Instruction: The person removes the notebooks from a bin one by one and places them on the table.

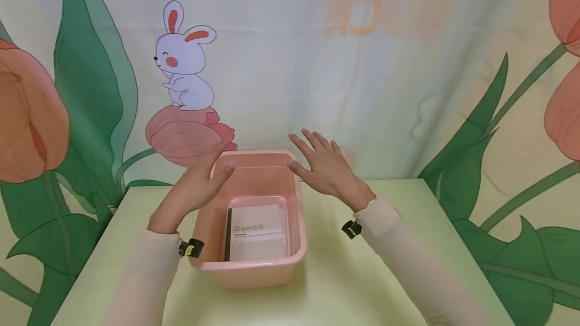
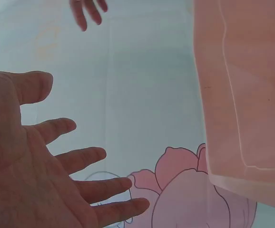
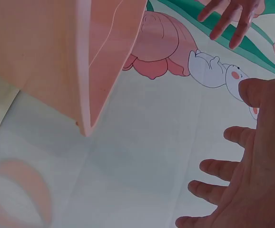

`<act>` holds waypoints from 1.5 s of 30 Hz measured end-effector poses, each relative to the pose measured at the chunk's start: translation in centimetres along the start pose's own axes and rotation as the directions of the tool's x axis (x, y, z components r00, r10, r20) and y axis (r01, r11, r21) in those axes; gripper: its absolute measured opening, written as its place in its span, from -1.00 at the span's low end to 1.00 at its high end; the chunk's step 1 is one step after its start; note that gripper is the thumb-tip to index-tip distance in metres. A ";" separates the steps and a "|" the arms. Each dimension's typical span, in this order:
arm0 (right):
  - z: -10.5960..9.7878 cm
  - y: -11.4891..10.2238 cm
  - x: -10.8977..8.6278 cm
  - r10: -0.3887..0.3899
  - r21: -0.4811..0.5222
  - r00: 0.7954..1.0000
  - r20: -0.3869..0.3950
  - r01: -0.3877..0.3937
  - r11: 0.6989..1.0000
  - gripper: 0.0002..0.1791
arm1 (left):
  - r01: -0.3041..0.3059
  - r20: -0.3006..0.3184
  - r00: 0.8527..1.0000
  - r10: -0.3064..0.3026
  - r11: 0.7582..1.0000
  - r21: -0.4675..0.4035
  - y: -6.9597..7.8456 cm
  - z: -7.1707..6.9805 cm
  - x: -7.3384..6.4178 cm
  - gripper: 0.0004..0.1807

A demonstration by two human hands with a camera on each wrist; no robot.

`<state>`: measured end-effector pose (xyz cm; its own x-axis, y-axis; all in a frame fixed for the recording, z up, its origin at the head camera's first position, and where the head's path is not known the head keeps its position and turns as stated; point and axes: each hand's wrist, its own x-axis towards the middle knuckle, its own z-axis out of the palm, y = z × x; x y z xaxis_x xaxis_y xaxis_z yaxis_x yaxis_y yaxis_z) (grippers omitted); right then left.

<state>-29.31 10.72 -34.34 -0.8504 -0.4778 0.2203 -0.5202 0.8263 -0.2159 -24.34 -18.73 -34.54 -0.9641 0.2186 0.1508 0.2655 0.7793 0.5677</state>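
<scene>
A pink plastic basin [image 1: 254,266] stands on the table with a notebook [image 1: 258,245] lying flat inside, its pale cover printed "Gambit" and its spine dark. Over the basin's left side, my left hand [image 1: 195,187] hovers with fingers spread and nothing in its grasp. My right hand [image 1: 328,170] is raised beside the far right corner of the basin, fingers straight and apart, also holding nothing. In the left wrist view the left palm [image 2: 28,175] faces the basin's rim across a gap. The right wrist view shows the right fingers [image 3: 213,192] extended, apart from the basin [image 3: 37,57].
The pale green table [image 1: 362,275] extends to both sides of the basin. Behind it hangs a curtain [image 1: 281,64] printed with a white rabbit, tulips and green leaves. A dark band with a small clip [image 1: 191,248] sits at each wrist.
</scene>
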 end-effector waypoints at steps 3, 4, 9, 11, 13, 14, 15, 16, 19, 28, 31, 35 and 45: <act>0.1 -0.5 0.4 -0.010 0.015 1.000 0.007 0.010 1.000 -0.27 | 0.029 0.011 1.000 -0.028 0.998 -0.057 -0.9 -0.7 -0.7 -0.16; 0.1 -0.6 0.5 -0.013 0.018 1.000 0.008 0.013 1.000 -0.27 | 0.042 0.013 0.999 -0.041 0.997 -0.068 -1.2 -0.9 -0.9 -0.16; 0.5 -1.3 1.1 -0.027 0.021 1.000 0.016 0.026 0.999 -0.27 | 0.095 0.033 0.995 -0.091 0.986 -0.135 -2.7 -1.4 -1.8 -0.24; 0.7 -1.6 1.4 -0.037 0.022 0.999 0.020 0.037 0.999 -0.27 | 0.118 0.042 0.993 -0.112 0.978 -0.171 -3.4 -1.4 -2.2 -0.27; 1.1 -1.9 1.7 -0.046 0.022 0.999 0.023 0.045 0.999 -0.27 | 0.136 0.046 0.991 -0.129 0.968 -0.211 -4.2 -1.3 -2.5 -0.28; 1.3 -2.1 1.9 -0.051 0.018 0.998 0.023 0.050 0.999 -0.27 | 0.145 0.049 0.989 -0.137 0.963 -0.229 -4.5 -1.2 -2.6 -0.27; 1.4 -2.2 2.0 -0.052 0.019 0.998 0.026 0.051 0.999 -0.28 | 0.156 0.052 0.988 -0.148 0.957 -0.245 -4.9 -1.0 -2.8 -0.26; 1.6 -2.4 2.2 -0.053 0.021 0.998 0.028 0.052 0.998 -0.28 | 0.168 0.058 0.986 -0.158 0.951 -0.261 -5.2 -0.9 -2.9 -0.24; 2.0 -3.1 2.8 -0.057 0.032 0.998 0.037 0.056 0.998 -0.28 | 0.206 0.087 0.978 -0.188 0.930 -0.304 -6.2 -0.3 -3.3 -0.19; 3.5 -5.2 4.6 -0.069 0.034 0.994 0.089 0.066 0.997 -0.27 | 0.321 0.184 0.946 -0.267 0.845 -0.428 -8.4 1.9 -4.3 -0.12; 4.0 -5.8 5.0 -0.066 0.033 0.993 0.097 0.063 0.997 -0.28 | 0.337 0.199 0.941 -0.275 0.823 -0.458 -8.7 2.5 -4.7 -0.07; 4.7 -6.7 5.5 -0.035 -0.007 0.991 0.129 0.036 0.999 -0.30 | 0.349 0.213 0.936 -0.279 0.808 -0.475 -9.0 3.2 -4.9 -0.04; 7.6 -8.1 6.9 0.017 -0.061 0.961 0.276 0.000 0.998 -0.32 | 0.383 0.232 0.923 -0.307 0.795 -0.470 -9.2 4.1 -5.1 -0.06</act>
<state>-31.53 -1.54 -38.31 -0.8477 -0.5276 -0.0540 -0.5146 0.8429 -0.1575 -21.80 -24.58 -43.88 -0.9699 0.0988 -0.2228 -0.1609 0.4272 0.8897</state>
